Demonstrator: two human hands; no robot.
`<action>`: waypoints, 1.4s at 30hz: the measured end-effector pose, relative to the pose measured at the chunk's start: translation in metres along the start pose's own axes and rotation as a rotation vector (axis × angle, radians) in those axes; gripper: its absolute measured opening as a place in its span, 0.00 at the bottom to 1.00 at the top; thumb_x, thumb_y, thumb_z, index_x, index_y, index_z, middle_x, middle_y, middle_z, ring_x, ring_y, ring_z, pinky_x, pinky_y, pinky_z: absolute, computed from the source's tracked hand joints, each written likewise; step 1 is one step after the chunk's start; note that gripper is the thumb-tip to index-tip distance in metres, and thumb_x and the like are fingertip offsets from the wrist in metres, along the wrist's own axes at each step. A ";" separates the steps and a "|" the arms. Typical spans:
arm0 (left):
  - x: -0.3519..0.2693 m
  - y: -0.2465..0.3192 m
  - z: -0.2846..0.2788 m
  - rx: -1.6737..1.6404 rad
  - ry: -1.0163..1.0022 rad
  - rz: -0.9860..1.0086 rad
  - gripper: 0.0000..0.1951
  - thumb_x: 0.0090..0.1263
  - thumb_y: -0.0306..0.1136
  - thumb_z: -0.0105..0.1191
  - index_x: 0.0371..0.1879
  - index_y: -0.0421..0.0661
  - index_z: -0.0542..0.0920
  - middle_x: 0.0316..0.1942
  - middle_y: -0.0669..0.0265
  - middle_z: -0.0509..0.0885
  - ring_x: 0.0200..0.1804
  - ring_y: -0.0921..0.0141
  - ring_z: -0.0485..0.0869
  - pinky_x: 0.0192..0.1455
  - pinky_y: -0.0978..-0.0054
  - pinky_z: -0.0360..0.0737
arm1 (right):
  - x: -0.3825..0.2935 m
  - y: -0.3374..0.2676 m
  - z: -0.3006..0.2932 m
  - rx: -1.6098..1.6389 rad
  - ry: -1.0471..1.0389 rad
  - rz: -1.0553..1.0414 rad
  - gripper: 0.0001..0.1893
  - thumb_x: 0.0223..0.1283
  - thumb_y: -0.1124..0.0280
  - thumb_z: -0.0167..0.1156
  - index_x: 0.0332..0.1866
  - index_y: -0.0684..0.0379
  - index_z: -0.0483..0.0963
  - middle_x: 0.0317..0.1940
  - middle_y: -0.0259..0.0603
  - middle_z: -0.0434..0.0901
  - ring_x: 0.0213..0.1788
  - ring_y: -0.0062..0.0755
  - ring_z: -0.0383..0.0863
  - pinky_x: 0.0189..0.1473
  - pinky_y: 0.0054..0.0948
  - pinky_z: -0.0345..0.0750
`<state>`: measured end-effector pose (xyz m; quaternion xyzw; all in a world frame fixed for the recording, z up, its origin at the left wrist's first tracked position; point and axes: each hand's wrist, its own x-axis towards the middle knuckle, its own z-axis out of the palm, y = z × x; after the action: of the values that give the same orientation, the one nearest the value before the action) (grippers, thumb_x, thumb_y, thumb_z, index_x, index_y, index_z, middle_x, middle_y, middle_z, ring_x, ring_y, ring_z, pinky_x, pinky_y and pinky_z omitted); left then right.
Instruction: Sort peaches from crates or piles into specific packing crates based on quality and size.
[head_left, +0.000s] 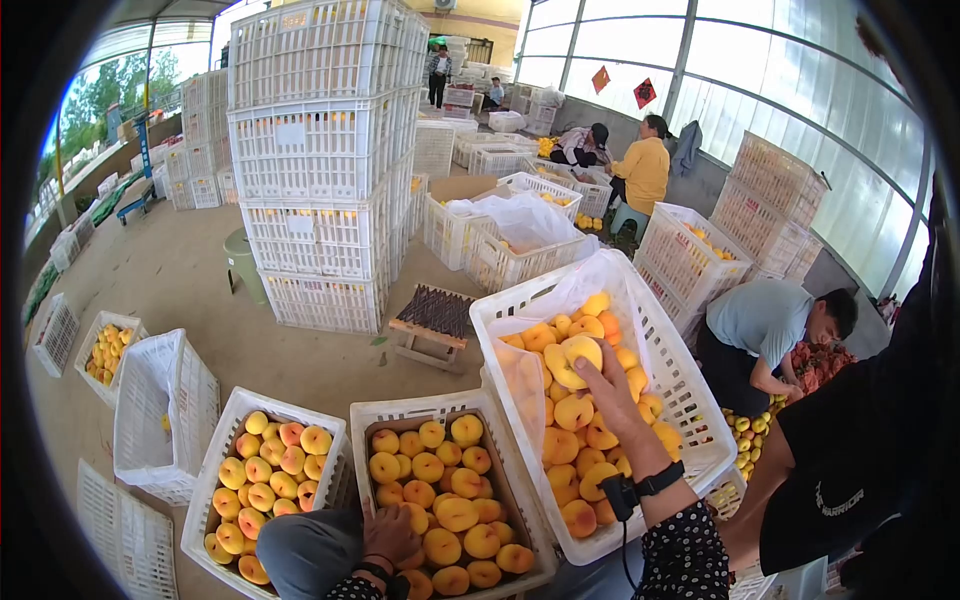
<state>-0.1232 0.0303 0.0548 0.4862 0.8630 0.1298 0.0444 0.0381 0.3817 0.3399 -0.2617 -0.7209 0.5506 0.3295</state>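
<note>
My right hand (616, 388) grips a yellow peach (585, 351), thumb against its side, above a tilted white plastic crate (679, 375). Inside that crate, loose peaches (574, 412) lie against a thin white plastic liner (521, 382). My left hand (390, 531) reaches into a cardboard-lined white crate (420, 409) in front of me, touching the peaches (459, 514) near its left wall. Its fingertips are partly hidden, so whether it grasps one is unclear. Left of it, another white crate (225, 442) holds red-blushed peaches (259, 496), partly behind my knee.
Tall stacked crates (315, 157) stand ahead, near a small wooden-framed stool (431, 315) and a green stool (244, 262). A lined crate (161, 405) stands at left. On my right, a crouching person (757, 322) handles fruit; a person in black shorts (840, 450) stands close.
</note>
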 end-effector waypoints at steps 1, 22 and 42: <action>0.001 0.000 0.000 -0.008 0.018 0.018 0.19 0.57 0.41 0.58 0.48 0.49 0.79 0.44 0.63 0.83 0.50 0.60 0.85 0.81 0.36 0.44 | -0.005 -0.001 -0.018 -0.001 0.002 0.015 0.26 0.71 0.51 0.63 0.64 0.58 0.68 0.54 0.41 0.80 0.49 0.36 0.85 0.47 0.28 0.80; 0.000 -0.001 -0.004 0.024 -0.043 0.015 0.23 0.61 0.47 0.59 0.54 0.49 0.79 0.47 0.64 0.83 0.50 0.62 0.85 0.80 0.38 0.47 | 0.137 -0.056 0.098 -1.273 -0.218 -0.178 0.32 0.67 0.74 0.50 0.78 0.49 0.59 0.46 0.53 0.87 0.50 0.54 0.88 0.51 0.49 0.82; 0.001 0.005 -0.007 0.085 -0.049 0.017 0.23 0.60 0.47 0.59 0.55 0.54 0.78 0.46 0.68 0.84 0.50 0.61 0.85 0.79 0.32 0.46 | 0.142 0.038 0.103 -1.099 -0.227 -0.041 0.33 0.74 0.70 0.43 0.84 0.47 0.49 0.53 0.54 0.85 0.56 0.50 0.86 0.59 0.46 0.79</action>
<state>-0.1211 0.0328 0.0630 0.4980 0.8622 0.0813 0.0436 -0.1318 0.4331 0.3113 -0.3198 -0.9378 0.1123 0.0757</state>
